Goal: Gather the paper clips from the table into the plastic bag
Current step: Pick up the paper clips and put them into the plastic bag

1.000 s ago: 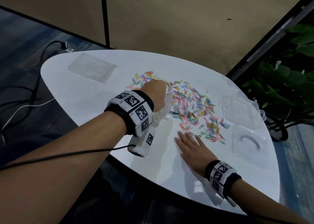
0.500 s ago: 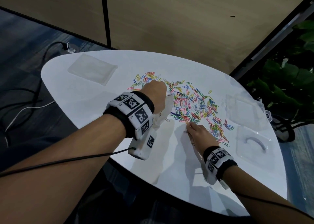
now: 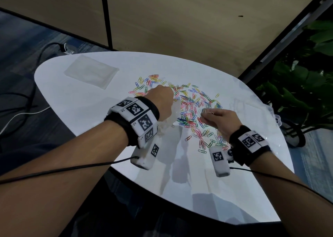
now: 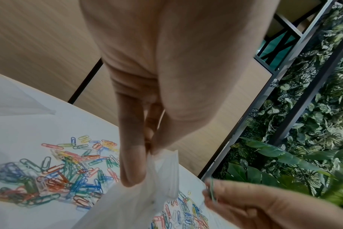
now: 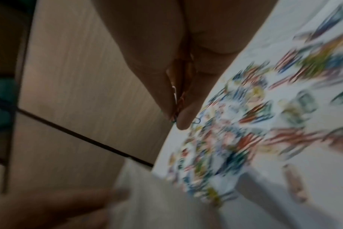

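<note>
Several coloured paper clips [image 3: 191, 109] lie scattered over the middle of the white table [image 3: 75, 100]. My left hand [image 3: 162, 100] pinches the rim of a clear plastic bag [image 3: 171, 121] and holds it above the table; in the left wrist view the bag [image 4: 143, 201] hangs from my fingers [image 4: 131, 162]. My right hand [image 3: 214, 117] is raised just right of the bag and pinches a few paper clips [image 3: 207, 111]. The pinched clips [image 5: 178, 102] show between fingertips in the blurred right wrist view, and again as the clips [image 4: 211, 192] in the left wrist view.
A flat stack of clear bags [image 3: 91, 73] lies at the table's far left. Clear plastic boxes [image 3: 252, 109] sit at the right edge. Cables [image 3: 27, 96] run over the floor on the left. Green plants [image 3: 302, 85] stand to the right, a beige wall behind.
My right hand went from lying flat on the table to picking at the pile, then lifted with clips pinched, moving left toward the bag. My left hand kept holding the bag.
</note>
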### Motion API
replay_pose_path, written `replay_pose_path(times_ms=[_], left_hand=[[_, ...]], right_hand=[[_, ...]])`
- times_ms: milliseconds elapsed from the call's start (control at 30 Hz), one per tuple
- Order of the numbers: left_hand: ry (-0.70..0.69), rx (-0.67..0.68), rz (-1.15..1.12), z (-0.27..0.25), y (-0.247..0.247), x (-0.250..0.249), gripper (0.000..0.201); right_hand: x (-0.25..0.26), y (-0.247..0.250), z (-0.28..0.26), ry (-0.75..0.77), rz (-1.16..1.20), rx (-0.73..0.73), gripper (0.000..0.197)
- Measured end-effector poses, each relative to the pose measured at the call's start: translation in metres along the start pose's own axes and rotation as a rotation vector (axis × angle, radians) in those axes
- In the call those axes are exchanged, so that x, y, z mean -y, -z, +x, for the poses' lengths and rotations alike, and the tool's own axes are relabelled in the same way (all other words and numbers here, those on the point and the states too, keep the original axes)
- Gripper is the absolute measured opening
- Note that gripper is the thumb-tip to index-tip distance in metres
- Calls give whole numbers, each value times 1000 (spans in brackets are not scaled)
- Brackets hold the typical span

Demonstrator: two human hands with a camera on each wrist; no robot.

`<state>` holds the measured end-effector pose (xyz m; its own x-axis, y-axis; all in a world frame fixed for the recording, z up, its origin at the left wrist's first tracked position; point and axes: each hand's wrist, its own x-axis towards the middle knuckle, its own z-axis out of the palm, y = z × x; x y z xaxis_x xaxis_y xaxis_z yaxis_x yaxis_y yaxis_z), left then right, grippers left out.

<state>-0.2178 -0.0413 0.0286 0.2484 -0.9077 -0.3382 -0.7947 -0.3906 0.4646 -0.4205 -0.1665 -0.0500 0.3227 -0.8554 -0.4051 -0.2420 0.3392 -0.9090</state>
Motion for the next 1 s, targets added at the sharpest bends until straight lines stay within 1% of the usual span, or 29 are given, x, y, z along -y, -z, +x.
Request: replay_pose_path(times_ms=[67,133,167,233,367,433,467,533,600,633,733,800,867,933,967,1000], left_hand=[[2,-4,-3,0,-2,-1,32],[-2,-10,-9,0,-3,-1,28],[-8,-15,-12,0,-4,-1,26],[-22,-23,-19,0,-5,-2,22],[-30,-29,-53,-1,-5,-3,22],[-37,-37,-52,0,-5,-3,17],[-47,-41,-44,0,-6,-3,16],[-60,-28,-24,-1,-9,-4,21],[-69,-19,-8,-2,-12,-5,18],[-71,-21,-2,-3,-12,-5,17],[-77,-30,-13,-5,-8,-3,21],[-81,-22,-33,-5,-6,-2,23],[-75,-29,-32,-6,-5,-2,21],[-50,-44,-31,-4,-5,1,24],[-34,-51,-31,-3,-5,3,28],[-19,-56,-34,-3,-4,5,31]], right_hand=[[18,-16,-12,-22,122,159,20],[28,-34,-22,-51,131,311,23],[29,-43,-25,-64,118,353,22],[29,-60,-30,-72,72,382,15],[24,-83,-35,-34,-25,326,21],[20,-88,-36,-47,-40,301,25],[17,-89,-36,-45,-97,282,24],[12,-89,-37,24,-339,240,19],[10,-86,-35,143,-616,239,17],[10,-85,-34,172,-699,274,18],[18,-83,-35,229,-819,367,30],[26,-82,-40,306,-887,416,38],[34,-77,-44,388,-859,426,43],[34,-64,-43,475,-740,361,47],[31,-53,-39,528,-742,308,46],[25,-43,-35,580,-826,262,44]])
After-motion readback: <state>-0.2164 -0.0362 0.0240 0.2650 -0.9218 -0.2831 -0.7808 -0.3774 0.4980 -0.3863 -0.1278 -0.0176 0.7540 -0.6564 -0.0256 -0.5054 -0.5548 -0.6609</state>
